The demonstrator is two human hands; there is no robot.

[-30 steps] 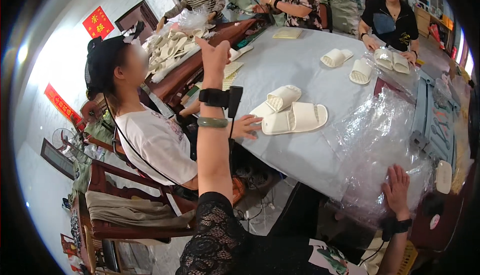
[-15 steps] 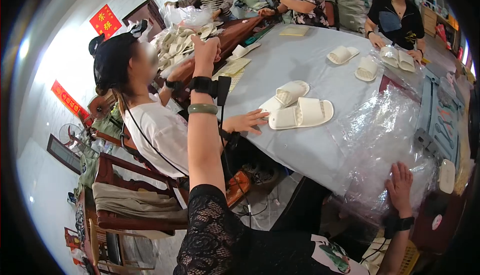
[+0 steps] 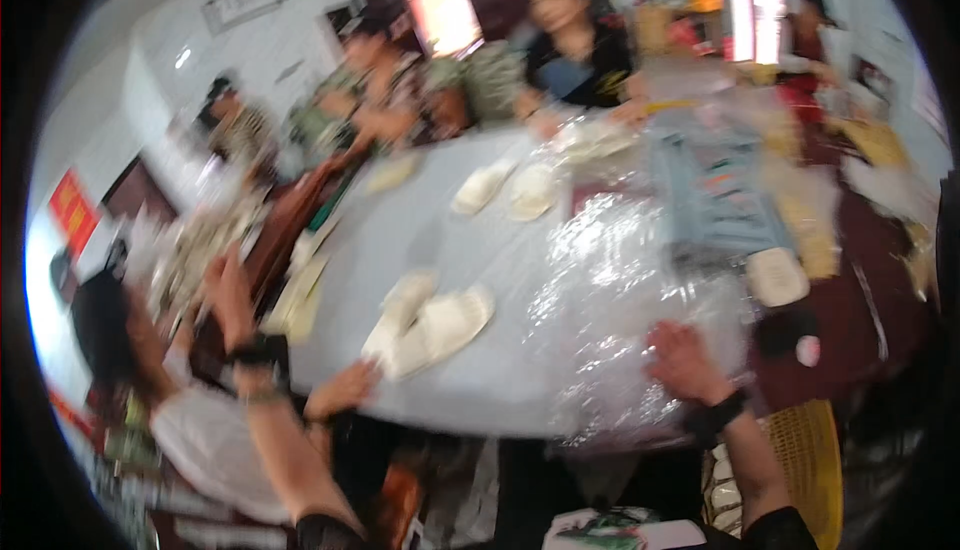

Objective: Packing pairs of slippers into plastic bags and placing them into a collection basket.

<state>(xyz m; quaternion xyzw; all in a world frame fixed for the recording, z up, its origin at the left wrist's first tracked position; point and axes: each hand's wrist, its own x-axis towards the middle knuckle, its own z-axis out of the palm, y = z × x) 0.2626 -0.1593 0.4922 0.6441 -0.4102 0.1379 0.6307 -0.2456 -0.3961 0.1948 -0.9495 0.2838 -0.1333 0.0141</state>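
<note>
Blurred head view of a long grey tabletop (image 3: 440, 240) with several people seated along its far side. The person's right hand (image 3: 683, 360), a dark band at its wrist, lies palm-down with fingers spread on a crumpled sheet of clear plastic film (image 3: 610, 290) that covers the near right part of the tabletop; its grip is open, flat on the film and closed on nothing. The left hand (image 3: 228, 295) is raised at the left of the view, above the tabletop's left edge, with a dark watch (image 3: 258, 352) and a bangle on the wrist; the blur hides the fingers, so whether this grip is open or closed cannot be told, and nothing can be made out in it. Between the two hands, near the tabletop's front edge, lies a pair of pale slippers (image 3: 430, 325), side by side and touching; another person's hand (image 3: 342, 390) reaches up from the lower left and rests at the tabletop's edge just beside them. That person, in a white top (image 3: 205, 445), sits low at the left. A second pair of slippers (image 3: 505, 190) lies farther along the tabletop, well apart from the first. A pale blue basket-like object (image 3: 715, 195) stands beyond the film on the right
</note>
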